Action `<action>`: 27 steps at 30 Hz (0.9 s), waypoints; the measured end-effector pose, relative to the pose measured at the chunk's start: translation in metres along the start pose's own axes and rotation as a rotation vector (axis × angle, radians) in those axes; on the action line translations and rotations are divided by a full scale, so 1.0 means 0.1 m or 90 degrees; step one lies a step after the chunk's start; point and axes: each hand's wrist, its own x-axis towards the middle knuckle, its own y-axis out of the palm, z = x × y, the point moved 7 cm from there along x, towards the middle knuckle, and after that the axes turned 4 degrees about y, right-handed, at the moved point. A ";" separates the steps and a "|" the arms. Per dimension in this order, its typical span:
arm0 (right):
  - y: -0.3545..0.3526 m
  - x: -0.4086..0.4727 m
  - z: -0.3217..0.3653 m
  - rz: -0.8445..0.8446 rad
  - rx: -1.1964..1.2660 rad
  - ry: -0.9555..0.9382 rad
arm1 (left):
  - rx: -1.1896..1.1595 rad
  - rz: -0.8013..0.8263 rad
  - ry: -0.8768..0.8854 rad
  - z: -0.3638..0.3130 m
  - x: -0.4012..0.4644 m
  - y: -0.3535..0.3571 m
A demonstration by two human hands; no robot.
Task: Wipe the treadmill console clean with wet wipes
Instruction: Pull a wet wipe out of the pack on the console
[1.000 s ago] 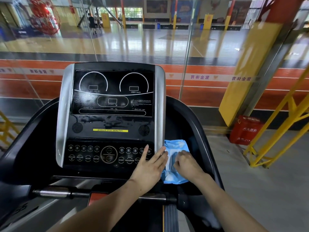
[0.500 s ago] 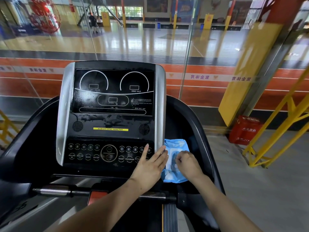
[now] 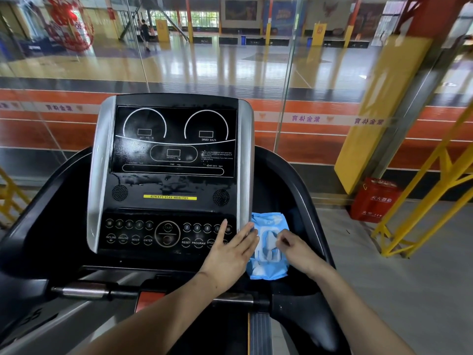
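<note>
Right hand (image 3: 298, 248) now raised, pinching a wipe at the pack (image 3: 268, 265); left hand (image 3: 230, 254) flat

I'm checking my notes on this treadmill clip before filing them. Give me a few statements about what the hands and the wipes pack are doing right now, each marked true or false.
1. The wipes pack lies right of the console. True.
2. The left hand grips the handlebar. False: it lies flat, fingers straight, across the console's lower right edge, fingertips at the pack.
3. The right hand pinches at the pack's white opening. True.
4. A wipe is already spread on the screen. False: no wipe is on the console; the screen is bare.
5. The pack is red. False: it is blue with a white flap.
</note>
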 end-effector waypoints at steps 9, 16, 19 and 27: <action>-0.43 -0.40 0.35 -0.136 0.158 -0.162 | -0.011 0.006 0.006 -0.03 0.00 -0.04; -0.56 -0.43 0.32 -0.179 0.237 -0.151 | -0.006 0.005 0.005 -0.03 0.00 -0.03; -0.44 -0.42 0.29 -0.136 0.179 -0.146 | -0.002 0.010 0.011 -0.03 0.00 -0.02; 0.06 -0.32 0.06 0.064 -0.329 -0.141 | -0.004 0.006 0.005 -0.04 0.00 -0.01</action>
